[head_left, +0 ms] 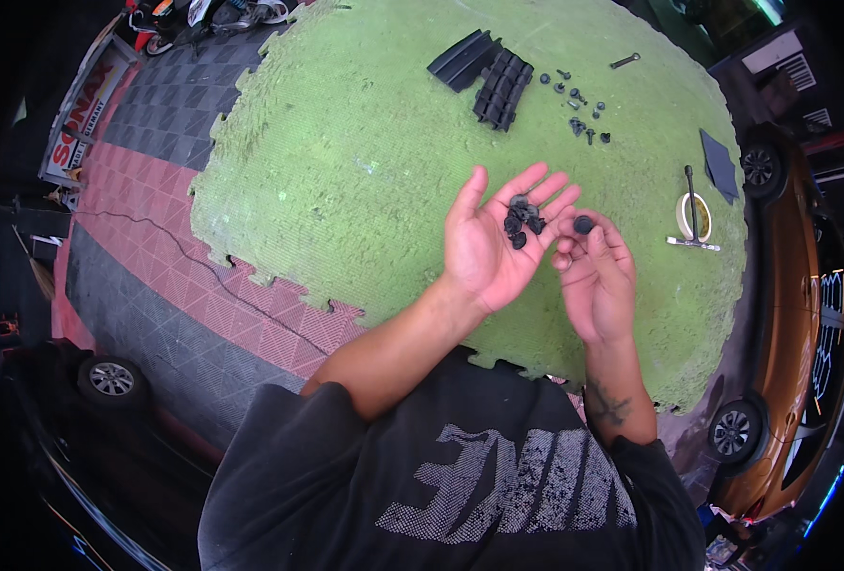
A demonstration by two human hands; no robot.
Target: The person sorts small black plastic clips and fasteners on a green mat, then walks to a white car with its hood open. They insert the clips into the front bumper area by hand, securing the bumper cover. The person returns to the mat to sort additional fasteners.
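My left hand (pixel 484 238) is palm up with its fingers stretched out, bearing a small heap of black plastic clips (pixel 523 211) on the fingers. Close beside it, my right hand (pixel 601 271) pinches a single black plastic clip (pixel 583 225) with a round head. Both hands are over the green foam mat (pixel 365 209). Farther off on the mat lie loose black clips and screws (pixel 577 127), spread in a loose group. Left of these are two ribbed black plastic pieces, one flatter (pixel 464 61) and one curved (pixel 506 89), touching each other.
At the mat's right lie a roll of tape (pixel 709 219), a T-handle wrench (pixel 692 195) across it and a dark sheet (pixel 719 166). A small metal tool (pixel 625 61) lies far back. An orange-brown car (pixel 782 381) stands right, a dark car (pixel 69 419) lower left; a cable (pixel 203 262) crosses the floor.
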